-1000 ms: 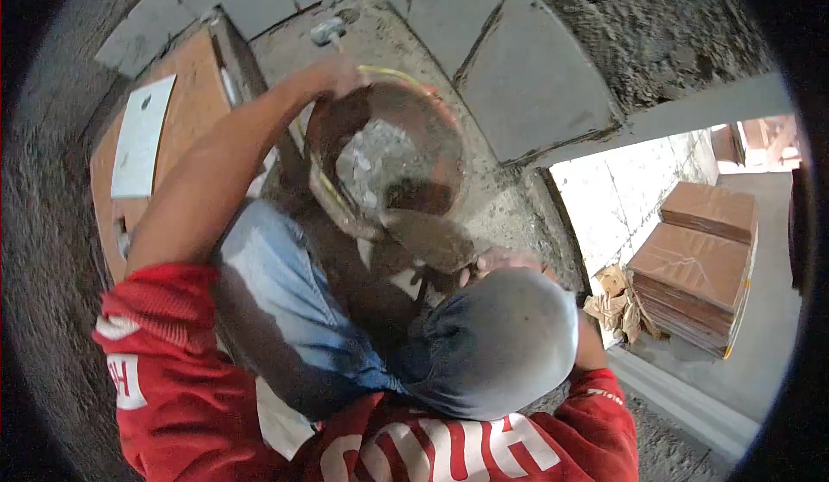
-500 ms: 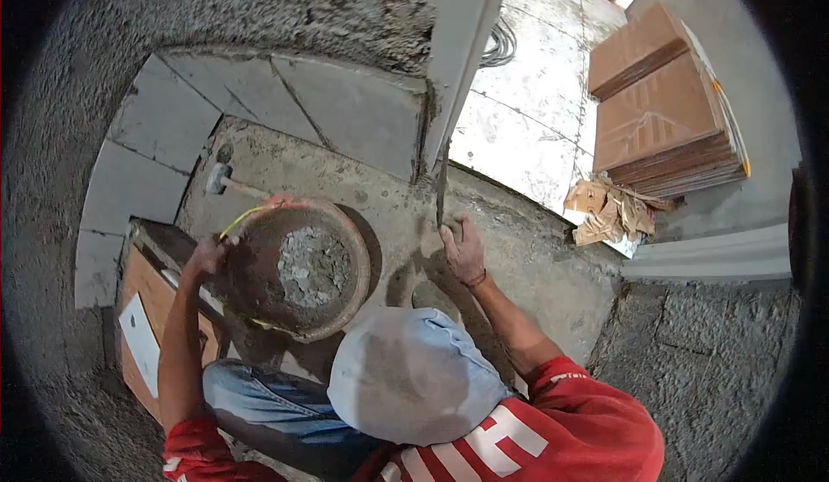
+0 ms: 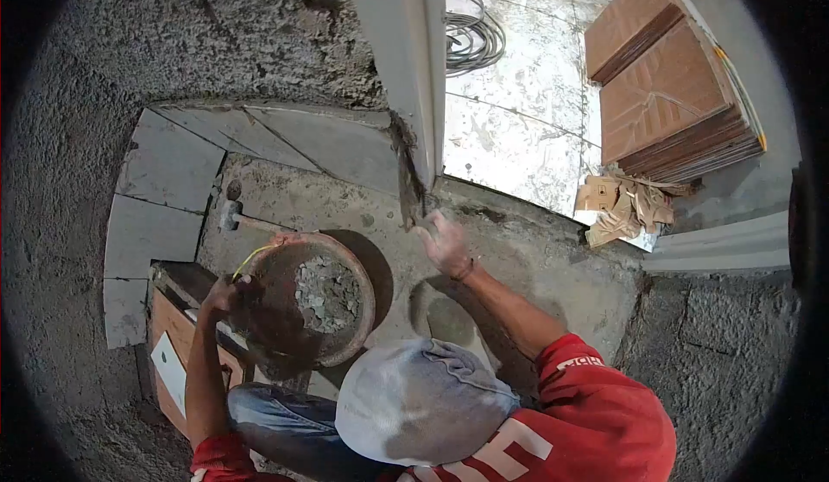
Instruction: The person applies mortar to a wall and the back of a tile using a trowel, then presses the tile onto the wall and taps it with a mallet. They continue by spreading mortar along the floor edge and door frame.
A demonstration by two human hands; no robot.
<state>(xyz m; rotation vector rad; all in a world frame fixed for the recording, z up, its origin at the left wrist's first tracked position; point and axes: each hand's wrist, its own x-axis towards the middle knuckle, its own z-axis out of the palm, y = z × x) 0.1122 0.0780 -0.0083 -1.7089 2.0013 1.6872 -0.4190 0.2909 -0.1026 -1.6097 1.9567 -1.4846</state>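
My left hand is closed on the left rim of a round clay-coloured basin, close to its yellow cord. Grey mortar lies in a heap inside the basin. My right hand grips a trowel, its thin grey blade pointing up against the tile edge at the foot of the white door frame. The fingers hide the trowel's handle. Behind the basin a hammer with a pale head lies on the rough floor.
Pale tiles line the wall base at left and back. A tile box stands left of the basin. Beyond the doorway are a coiled cable, stacked brown boxes and torn cardboard. A rough wall rises at right.
The view has shifted, so the scene sits lower. The trowel has turned, showing more of its blade, and lies nearer the tile edge. My left hand stays on the basin rim.
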